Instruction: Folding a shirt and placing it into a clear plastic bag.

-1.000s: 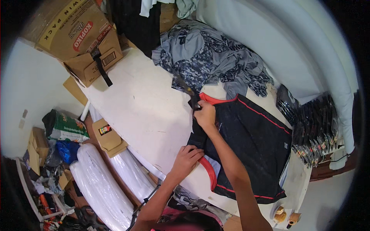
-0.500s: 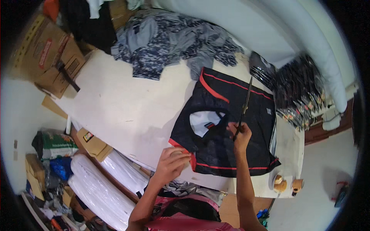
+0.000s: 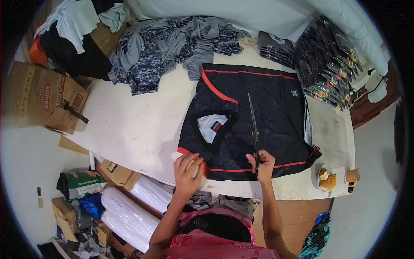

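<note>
A black shirt (image 3: 276,116) with red piping lies spread on the white table, its collar opening toward the left and showing a pale lining. At the shirt's near left corner, my left hand (image 3: 187,175) has its fingers closed on the red-edged sleeve. My right hand (image 3: 263,164) grips a pair of long dark scissors (image 3: 254,125) by the handles, above the near part of the shirt. The blades look closed together and point away from me across the black cloth. My palm and fingers hide part of the handles.
Grey camouflage-patterned garments (image 3: 172,47) are heaped at the back of the table (image 3: 120,116). Plastic-wrapped black garments (image 3: 325,64) are stacked at the far right. A cup (image 3: 352,176) and a food item (image 3: 327,181) stand near the right edge. A cardboard box (image 3: 43,99) is at the left.
My right hand has drawn the scissors nearer to me over the shirt, their blades now leaning slightly left. My left hand stays at the sleeve. The whole view has shifted.
</note>
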Available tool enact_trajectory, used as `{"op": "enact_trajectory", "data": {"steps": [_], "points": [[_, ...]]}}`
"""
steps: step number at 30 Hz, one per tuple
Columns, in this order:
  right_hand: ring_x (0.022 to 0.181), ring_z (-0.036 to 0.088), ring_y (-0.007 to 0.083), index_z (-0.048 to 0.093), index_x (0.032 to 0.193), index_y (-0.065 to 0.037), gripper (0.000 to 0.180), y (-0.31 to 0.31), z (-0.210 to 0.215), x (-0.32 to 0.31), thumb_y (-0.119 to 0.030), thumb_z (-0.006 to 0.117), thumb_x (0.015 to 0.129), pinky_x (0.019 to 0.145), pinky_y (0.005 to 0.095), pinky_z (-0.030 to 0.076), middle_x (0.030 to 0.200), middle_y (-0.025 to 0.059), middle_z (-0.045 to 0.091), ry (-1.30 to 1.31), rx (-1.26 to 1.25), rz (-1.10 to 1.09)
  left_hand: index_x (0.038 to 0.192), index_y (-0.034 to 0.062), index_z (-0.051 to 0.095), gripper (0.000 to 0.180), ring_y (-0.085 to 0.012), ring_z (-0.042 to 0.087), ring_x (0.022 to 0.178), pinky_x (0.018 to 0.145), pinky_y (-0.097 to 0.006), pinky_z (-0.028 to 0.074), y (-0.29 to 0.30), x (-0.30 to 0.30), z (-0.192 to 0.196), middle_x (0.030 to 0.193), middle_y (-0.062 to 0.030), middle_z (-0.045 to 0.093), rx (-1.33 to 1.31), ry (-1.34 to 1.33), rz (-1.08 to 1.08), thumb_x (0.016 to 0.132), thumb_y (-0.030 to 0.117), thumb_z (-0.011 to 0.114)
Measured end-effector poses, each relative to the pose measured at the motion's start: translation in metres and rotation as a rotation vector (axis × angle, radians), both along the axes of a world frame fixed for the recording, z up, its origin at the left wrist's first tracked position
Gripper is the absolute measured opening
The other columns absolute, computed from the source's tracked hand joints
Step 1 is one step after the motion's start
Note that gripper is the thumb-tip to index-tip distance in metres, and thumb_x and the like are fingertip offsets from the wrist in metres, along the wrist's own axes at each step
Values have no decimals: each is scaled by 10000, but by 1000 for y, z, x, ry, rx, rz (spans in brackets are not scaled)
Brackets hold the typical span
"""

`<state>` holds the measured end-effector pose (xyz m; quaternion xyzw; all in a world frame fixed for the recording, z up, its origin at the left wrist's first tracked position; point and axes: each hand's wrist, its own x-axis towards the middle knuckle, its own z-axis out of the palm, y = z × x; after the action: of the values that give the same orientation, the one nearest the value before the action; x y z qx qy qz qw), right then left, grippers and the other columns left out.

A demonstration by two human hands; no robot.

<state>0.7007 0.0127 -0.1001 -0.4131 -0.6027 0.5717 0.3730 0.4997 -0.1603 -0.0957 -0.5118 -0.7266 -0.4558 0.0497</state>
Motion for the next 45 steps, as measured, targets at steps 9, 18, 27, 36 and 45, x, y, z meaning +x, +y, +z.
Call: {"op": "enact_trajectory", "data": {"steps": [9,18,27,36,45], "points": [[451,439,10,566,696,-34,282,-20,-18,-2,-93,816,810,407,197,322,566,-42,528,65,-5,-3,1286,32,598,517,-398,389,1344,1118,-531,275,59,3,-24,1428,-207,463,-287,187,-7,878,341,670],[458,435,10,572,686,-29,288,-19,-19,-1,-105,825,803,414,202,317,558,-48,528,59,-5,11,1112,27,675,310,-329,585,1017,908,-441,453,117,-29,-4,1116,-119,640,-112,53,-17,820,124,709],[505,388,0,560,660,-35,322,-19,-26,-1,-128,838,792,446,201,288,563,-71,490,-5,39,-10,982,32,688,194,-317,613,886,786,-399,506,183,-62,-31,913,-108,655,-41,201,-197,792,70,698],[529,369,0,570,658,-37,310,-17,-25,1,-120,840,786,462,199,272,572,-90,471,-4,31,16,955,26,658,123,-328,619,869,764,-389,509,175,-64,-36,896,-148,654,-12,-117,-132,863,107,673],[500,418,8,583,671,-25,297,-17,-24,-6,-125,835,793,440,201,310,563,-63,514,-15,-7,18,1006,37,690,335,-325,550,1081,846,-459,463,196,-30,-20,1159,-110,625,-135,379,100,843,330,689]]}}
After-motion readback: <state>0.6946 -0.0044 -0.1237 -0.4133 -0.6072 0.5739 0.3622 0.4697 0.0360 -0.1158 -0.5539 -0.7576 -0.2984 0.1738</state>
